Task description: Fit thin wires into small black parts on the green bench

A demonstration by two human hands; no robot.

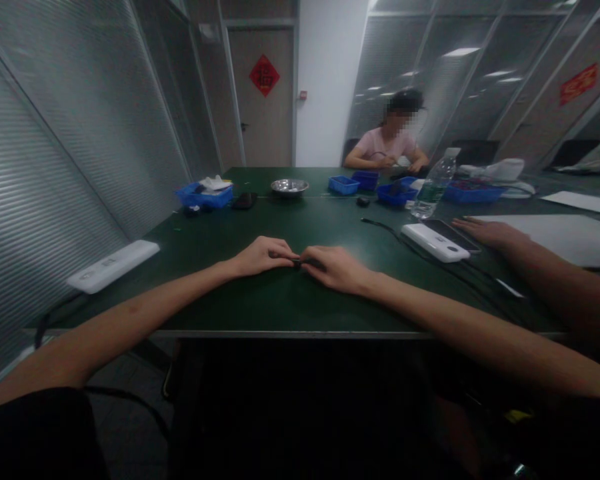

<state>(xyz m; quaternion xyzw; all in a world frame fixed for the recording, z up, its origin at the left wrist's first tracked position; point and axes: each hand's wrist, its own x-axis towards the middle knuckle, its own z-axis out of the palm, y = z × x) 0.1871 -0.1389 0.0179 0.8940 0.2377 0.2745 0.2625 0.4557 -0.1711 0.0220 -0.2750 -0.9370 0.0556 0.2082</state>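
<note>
The left hand (260, 257) and right hand (336, 268) are pinched on a small dark piece (297, 263), equally near it. It lies between their fingertips, its long axis seemingly running hand to hand, over the green table (280, 307).

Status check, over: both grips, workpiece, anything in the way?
Left grip and right grip pinching small dark item. Item mostly covered, type unclear. Metal bowl beyond, apart from both; another person's hand off right.

room lies before the bowl (290, 194); bottle (431, 190) blocks right.
</note>
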